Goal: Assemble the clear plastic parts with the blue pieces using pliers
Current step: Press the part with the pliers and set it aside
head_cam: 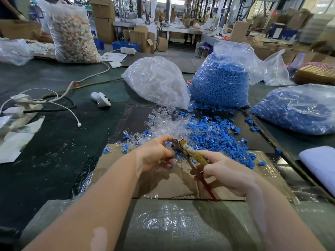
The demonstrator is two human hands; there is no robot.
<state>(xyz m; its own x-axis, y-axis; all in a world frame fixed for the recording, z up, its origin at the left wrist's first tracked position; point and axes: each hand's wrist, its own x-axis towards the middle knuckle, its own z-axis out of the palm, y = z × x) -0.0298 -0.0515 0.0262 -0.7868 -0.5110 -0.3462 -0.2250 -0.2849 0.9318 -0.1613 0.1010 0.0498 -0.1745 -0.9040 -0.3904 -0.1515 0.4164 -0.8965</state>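
Both hands meet low in the middle of the view, over a flattened sheet of cardboard (pixel 163 182) on the bench (pixel 59 149). At left, the left hand (pixel 155 153) curls its fingers round a small part, seemingly a blue piece in a clear one, and holds it up to the nose of the pliers (pixel 188 154); the part itself is mostly hidden by the fingers. At right, the right hand (pixel 223 173) grips the pliers by their taped yellowish and red handles, the tool's head pointing up and left toward the left hand's fingertips. Whether the nose is biting on the part cannot be told.

Behind the hands, from left to right, lies a loose heap of clear plastic parts (pixel 163 124) and then a wider spill of blue pieces (pixel 217 138), with some joined clear-and-blue units scattered among them. Farther back stand a bag of clear parts (pixel 155 82), a tall bag of blue pieces (pixel 219 84), and at far right another bag of blue (pixel 297 109).

Judging by the few joined units against the large heaps and full bags, the work seems barely started: one part is being pressed now, and nearly everything remains.
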